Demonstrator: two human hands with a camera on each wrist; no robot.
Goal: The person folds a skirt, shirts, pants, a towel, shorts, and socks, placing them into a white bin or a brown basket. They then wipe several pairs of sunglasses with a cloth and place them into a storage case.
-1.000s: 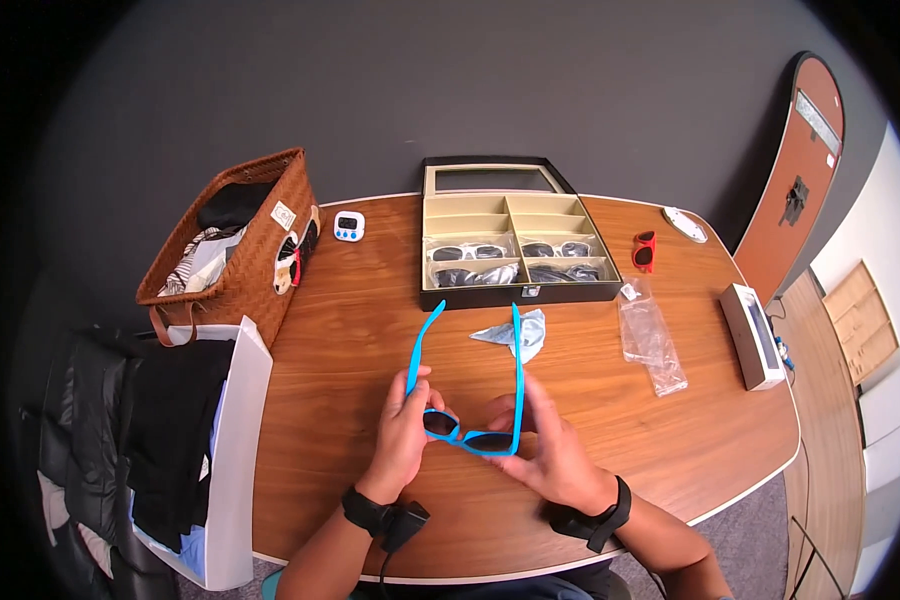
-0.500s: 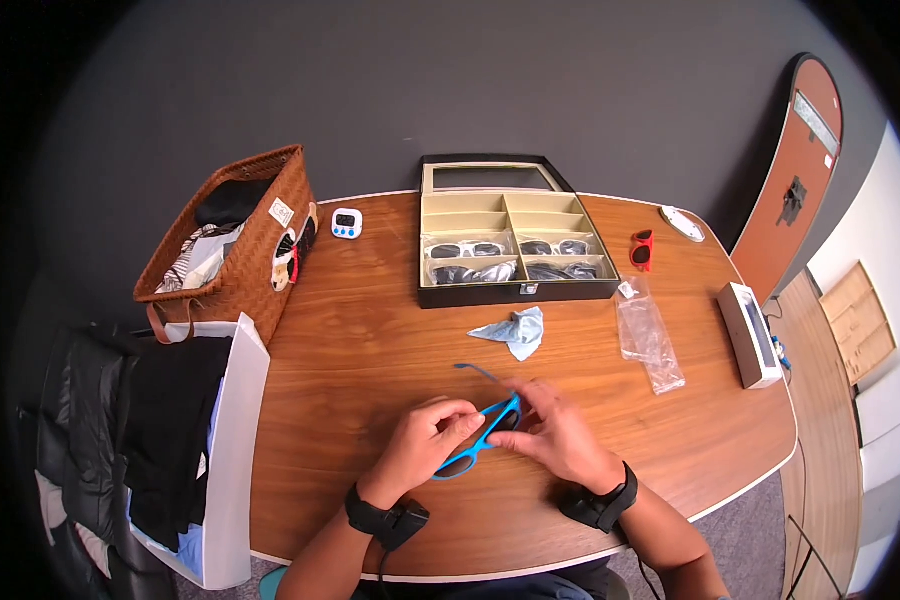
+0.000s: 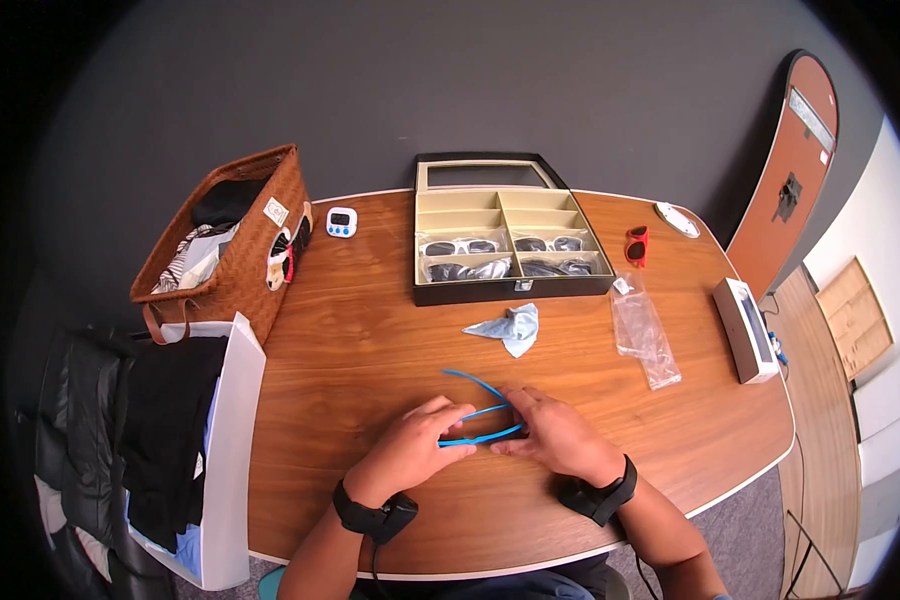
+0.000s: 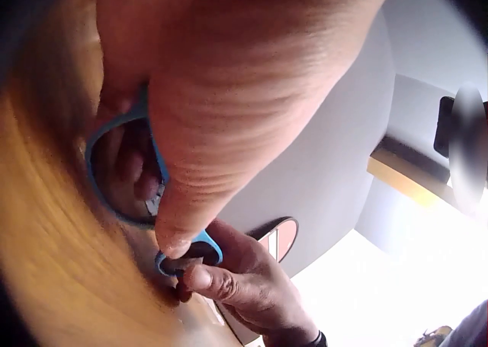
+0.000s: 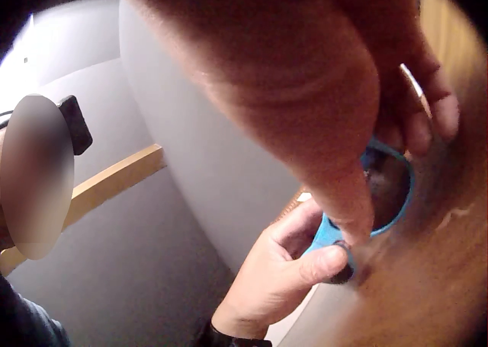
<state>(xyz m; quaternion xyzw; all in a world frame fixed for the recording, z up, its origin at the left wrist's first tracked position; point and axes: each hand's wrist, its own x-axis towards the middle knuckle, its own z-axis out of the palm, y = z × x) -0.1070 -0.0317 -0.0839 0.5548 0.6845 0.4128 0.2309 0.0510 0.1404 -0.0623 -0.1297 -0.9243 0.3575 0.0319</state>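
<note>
Low over the near part of the table, both hands hold a pair of blue-framed sunglasses (image 3: 484,437). My left hand (image 3: 402,455) pinches one end of the frame between thumb and fingers. At the other end my right hand (image 3: 564,438) grips it near the hinge. The frame front lies nearly edge-on in the head view, with one temple across it and the other curving out toward the far side. Dark lenses show between the fingers in the left wrist view. A crumpled light blue cloth (image 3: 518,328) lies beyond the hands.
An open glasses case (image 3: 440,295) at the back holds several bagged glasses. Red sunglasses (image 3: 637,246), a clear plastic sleeve (image 3: 642,330) and a white box (image 3: 745,335) lie to the right. A timer (image 3: 341,222), woven basket (image 3: 255,265) and white bin (image 3: 235,480) stand left.
The sunglasses have turned from both temples pointing away to lying nearly edge-on, with one temple folded across the frame. Both hands have shifted their grip along the frame.
</note>
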